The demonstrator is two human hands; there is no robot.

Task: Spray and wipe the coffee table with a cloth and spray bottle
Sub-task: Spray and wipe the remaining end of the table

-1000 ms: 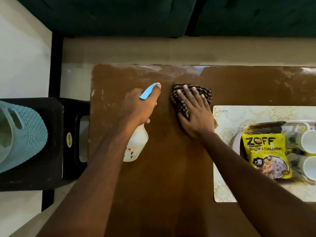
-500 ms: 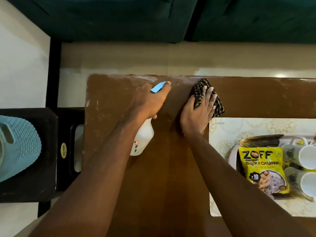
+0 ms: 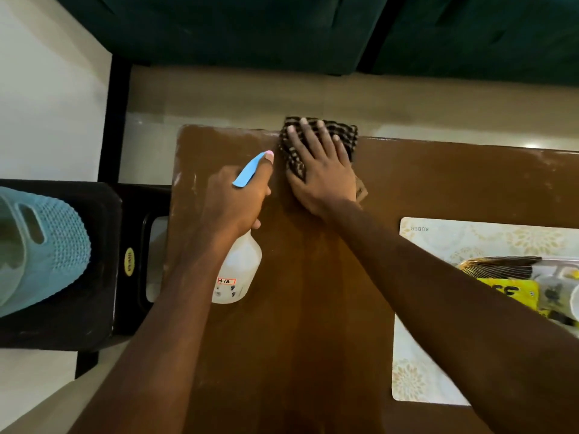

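Note:
The brown coffee table (image 3: 313, 308) fills the middle of the view. My right hand (image 3: 319, 173) lies flat, fingers spread, on a dark checked cloth (image 3: 347, 136) at the table's far edge; the cloth overhangs that edge a little. My left hand (image 3: 238, 198) grips the neck of a white spray bottle (image 3: 239, 270) with a blue trigger (image 3: 249, 173), held just left of the cloth, nozzle towards the far edge. The bottle's body hangs over the table's left part.
A pale patterned placemat (image 3: 438, 239) lies on the table's right side with a tray of mugs and a yellow snack packet (image 3: 513, 292). A black stool (image 3: 62, 324) holding a light blue basket (image 3: 40, 245) stands left. A dark green sofa (image 3: 250, 26) lies beyond.
My right hand has pushed the cloth forward to the table's far edge and straightened it. My left hand has kept the bottle beside it. The view has tilted further down.

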